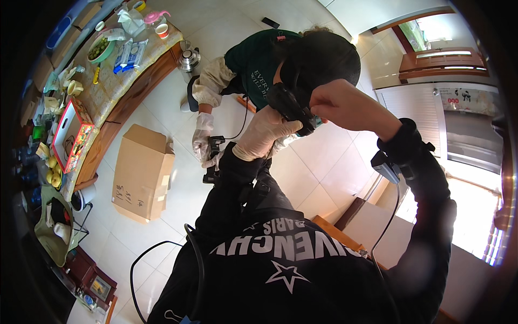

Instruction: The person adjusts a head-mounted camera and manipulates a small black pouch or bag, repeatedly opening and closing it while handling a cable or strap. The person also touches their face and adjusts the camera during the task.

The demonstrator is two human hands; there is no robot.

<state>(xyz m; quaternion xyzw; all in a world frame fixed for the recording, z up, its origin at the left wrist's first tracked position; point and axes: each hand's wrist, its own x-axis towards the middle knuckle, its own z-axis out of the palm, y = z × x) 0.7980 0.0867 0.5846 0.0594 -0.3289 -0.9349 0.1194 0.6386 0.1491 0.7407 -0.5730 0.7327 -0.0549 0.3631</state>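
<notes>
My left hand [259, 133], in a thin whitish glove, is shut on a black head-mounted device [289, 107] at the front of a co-worker's dark cap [323, 56]. Its thumb lies along the device's lower side. My right hand [344, 105] is bare, with curled fingers close against the device's right end and the cap. Whether those fingers grip anything is hidden. The co-worker bends forward before me in a dark green top [259, 67]. One gloved hand [201, 141] of theirs is at a small black device [214, 146] with a cable; part of the other shows behind my left hand.
An opened cardboard box [141, 174] stands on the tiled floor at left. Beyond it, a long table [109, 91] bears a green bowl, packets, a paper cup and a red carton. A metal flask [189, 60] stands by its end. Cables [139, 259] hang beside me.
</notes>
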